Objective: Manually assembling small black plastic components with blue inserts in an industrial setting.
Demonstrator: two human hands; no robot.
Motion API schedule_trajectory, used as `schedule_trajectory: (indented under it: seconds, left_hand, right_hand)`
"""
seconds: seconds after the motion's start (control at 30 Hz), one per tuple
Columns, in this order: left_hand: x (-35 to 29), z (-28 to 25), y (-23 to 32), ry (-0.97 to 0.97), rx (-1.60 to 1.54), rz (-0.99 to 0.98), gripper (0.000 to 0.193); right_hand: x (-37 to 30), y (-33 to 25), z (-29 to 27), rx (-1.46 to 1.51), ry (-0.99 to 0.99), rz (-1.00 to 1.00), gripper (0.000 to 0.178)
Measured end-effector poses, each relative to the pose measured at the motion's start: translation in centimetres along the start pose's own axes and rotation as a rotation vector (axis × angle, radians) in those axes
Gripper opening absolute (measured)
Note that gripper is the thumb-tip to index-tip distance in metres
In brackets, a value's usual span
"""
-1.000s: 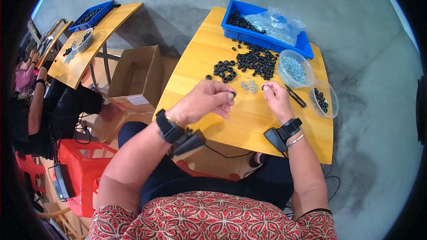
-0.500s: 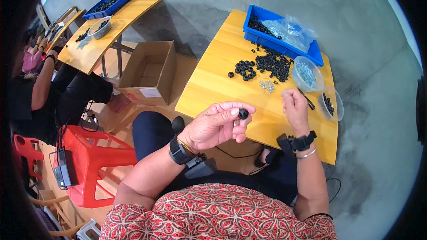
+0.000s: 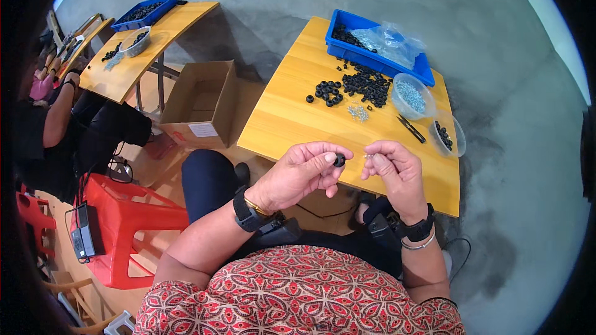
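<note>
Both hands have lifted off the desk toward the chest: left hand pinches a black ring, right hand nips a tiny metal piece beside it.

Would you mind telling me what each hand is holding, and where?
The left hand pinches a small black ring by its rim between thumb and fingers. The right hand pinches something too small to identify.

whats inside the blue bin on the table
The blue bin holds small black rings at its left end and a crumpled clear bag over the rest. Whatever lies under the bag is covered and cannot be seen.
</note>
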State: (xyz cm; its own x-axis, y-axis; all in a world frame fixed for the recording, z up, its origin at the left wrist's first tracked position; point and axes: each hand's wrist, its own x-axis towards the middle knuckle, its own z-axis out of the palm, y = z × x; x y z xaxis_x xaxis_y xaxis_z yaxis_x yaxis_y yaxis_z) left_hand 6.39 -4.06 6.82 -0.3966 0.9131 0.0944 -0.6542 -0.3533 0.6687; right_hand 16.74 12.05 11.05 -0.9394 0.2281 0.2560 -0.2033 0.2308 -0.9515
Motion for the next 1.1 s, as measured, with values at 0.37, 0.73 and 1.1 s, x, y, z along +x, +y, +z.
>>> schedule_trajectory:
  seconds: [0.37,0.73,1.1]
  left_hand:
    - [0.2,1.0,-0.4,-0.048,0.044,-0.001,0.025]
    - [0.2,0.9,-0.5,-0.031,0.052,0.006,0.023]
    - [0.4,0.3,-1.2,-0.024,-0.123,-0.014,0.025]
  right_hand:
    - [-1.2,-0.3,0.5,0.052,-0.042,-0.093,0.008]
    - [-0.8,0.1,1.2,-0.269,0.015,-0.204,0.008]
    - [-0.3,-0.2,1.4,-0.327,0.055,-0.291,0.014]
